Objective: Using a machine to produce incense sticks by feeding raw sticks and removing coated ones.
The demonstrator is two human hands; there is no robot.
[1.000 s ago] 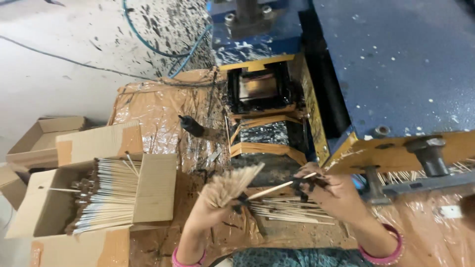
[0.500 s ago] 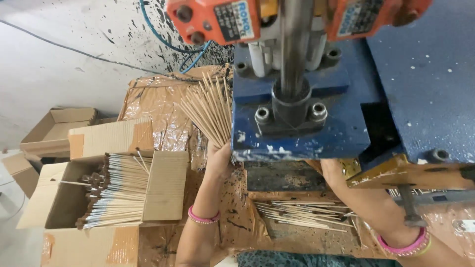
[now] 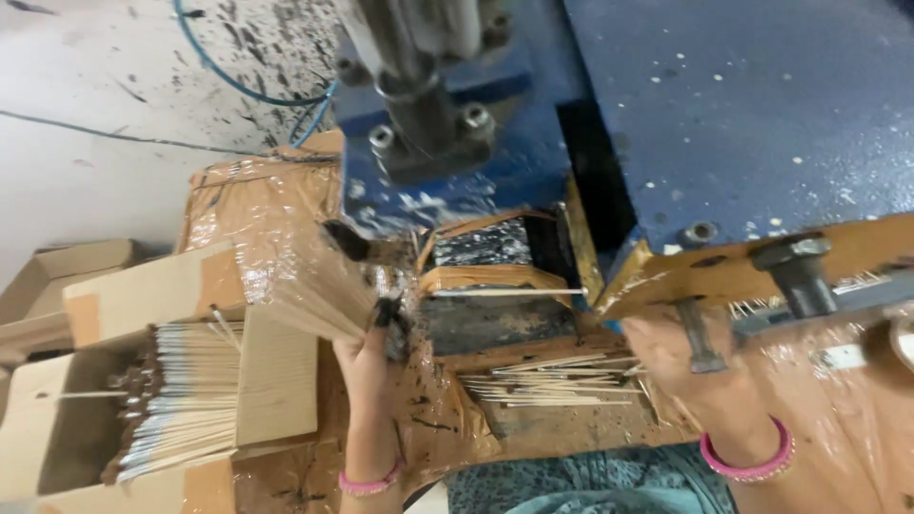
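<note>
Beside the big blue metal machine [image 3: 666, 124]: left hand [image 3: 367, 347] shut tight around a fanned bunch of thin bamboo sticks [image 3: 319, 290]. Right hand [image 3: 666, 366] under the machine, grip unclear. Best to keep sticks bunched, ends even, fingers clear.

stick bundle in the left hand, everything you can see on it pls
The bundle is a fan of thin pale bare sticks, wood or bamboo by the look, blurred by motion. The left hand grips it at its lower right end, fingertips dark with stain; the sticks spread up and left over the plastic-wrapped bench, beside the cardboard box of coated sticks. Its upper end lies near the blue machine; whether it touches cannot be told.
</note>
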